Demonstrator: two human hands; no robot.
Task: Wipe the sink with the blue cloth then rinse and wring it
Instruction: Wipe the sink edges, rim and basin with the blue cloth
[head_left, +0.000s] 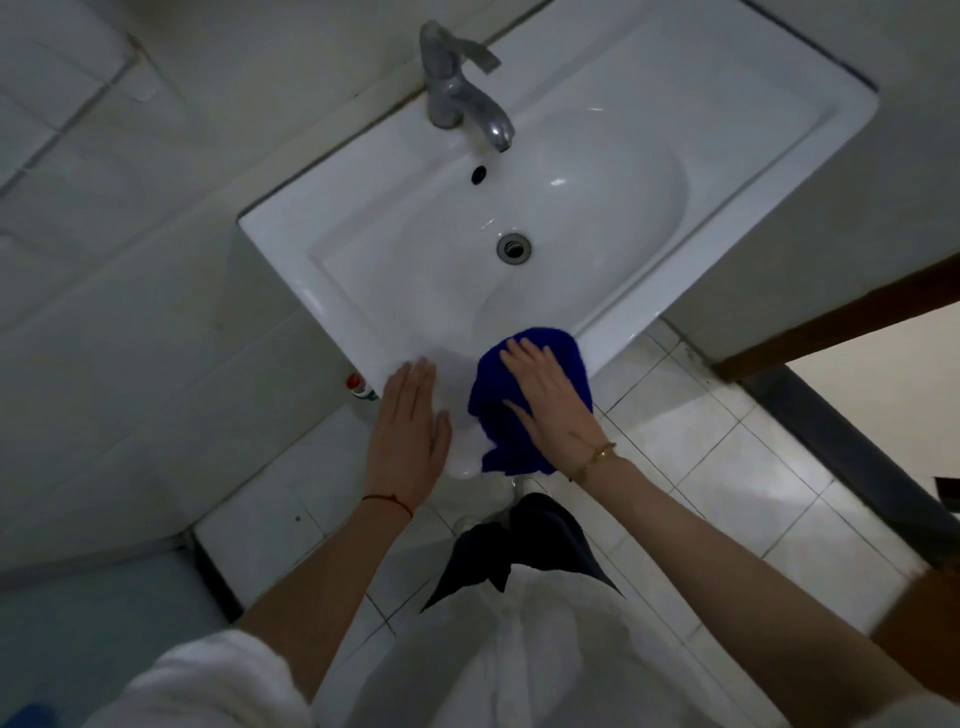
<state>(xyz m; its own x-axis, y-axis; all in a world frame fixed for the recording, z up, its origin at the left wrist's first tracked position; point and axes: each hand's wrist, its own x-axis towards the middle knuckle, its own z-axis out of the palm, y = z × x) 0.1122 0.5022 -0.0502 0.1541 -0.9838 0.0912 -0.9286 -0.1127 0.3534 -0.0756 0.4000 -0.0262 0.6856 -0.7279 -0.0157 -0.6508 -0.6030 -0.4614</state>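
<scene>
The crumpled blue cloth (540, 358) is pressed flat on the white ceramic sink's (363, 228) front rim by the right hand (550, 400), fingers spread. The left hand (408, 436) is laid open beside it. Even pressure and overlapping strokes should be applied.

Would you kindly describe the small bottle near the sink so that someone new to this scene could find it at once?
Start at the white sink and follow its front rim to the corner nearest the left hand. Just beyond that hand's fingers, low against the tiled wall, a small bottle peeks out from beside the sink. Its red cap is the only red spot there.
</scene>
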